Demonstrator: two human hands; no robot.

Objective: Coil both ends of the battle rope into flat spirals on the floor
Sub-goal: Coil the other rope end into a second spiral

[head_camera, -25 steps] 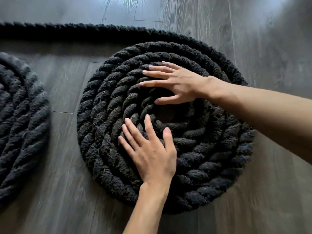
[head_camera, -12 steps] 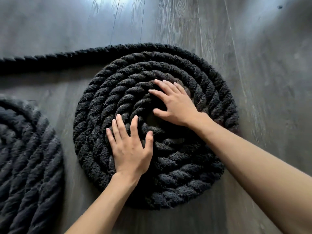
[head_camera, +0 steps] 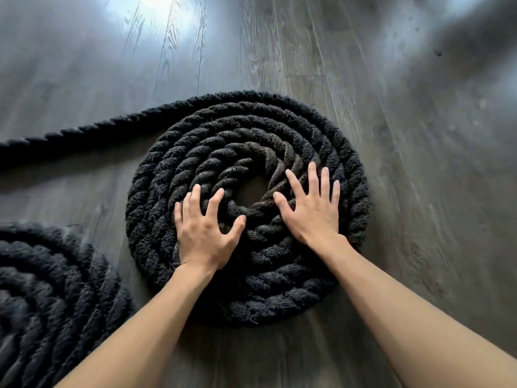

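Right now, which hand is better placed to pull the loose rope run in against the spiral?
Left, probably. The left hand lies flat on the left part of the spiral, nearer the loose run, which trails off leftward. The right hand lies flat on the right part, farther from it.

head cam | looks steeply down, close | floor [head_camera: 419, 135] fills frame

The second spiral [head_camera: 53, 298] is cut off by the left and bottom edges, its far turns blurred.
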